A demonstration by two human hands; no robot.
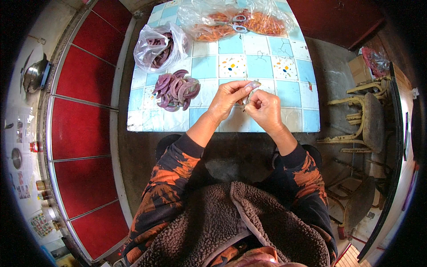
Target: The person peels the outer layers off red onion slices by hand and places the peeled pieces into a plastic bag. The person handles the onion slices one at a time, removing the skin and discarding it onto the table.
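Near the front edge of the checkered table (262,123), my left hand (227,96) pinches a purple bean pod (254,84) between thumb and fingers. My right hand (264,106) is close beside it with curled fingers, thumb against the index finger; whether it grips part of the pod is hidden. A pile of flat purple bean pods (176,90) lies to the left of my hands. Behind the pile stands an open clear plastic bag (141,56) with more purple pods inside.
Clear plastic bags of orange-red shredded food (268,24) lie at the table's far side, with grey-handled scissors (239,28) on them. Red cabinets (81,128) line the left. Chairs (372,122) and a cardboard box (359,69) stand at the right.
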